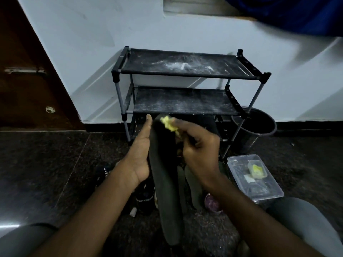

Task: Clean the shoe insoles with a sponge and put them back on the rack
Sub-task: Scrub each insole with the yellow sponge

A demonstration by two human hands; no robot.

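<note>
Black insole (167,173) ran up the centre of the frame, toe end up, heel end at lower centre. Your left hand (141,153) held it by its left edge, thumb straight along the side, fingers hidden behind it. Your right hand (196,151) pinched a yellow sponge (169,125) in curled fingers, pressed on the insole's toe end. Rack (185,71) stood upper centre against the wall, its two upper shelves dusted white. More insoles (194,186) lay on the floor just right of the held one, a shoe (144,197) lower left of it. Clear box (274,190) sat right of centre with a yellow piece (257,170) inside. Dark bin (259,125) stood beside the rack's right legs.
</note>
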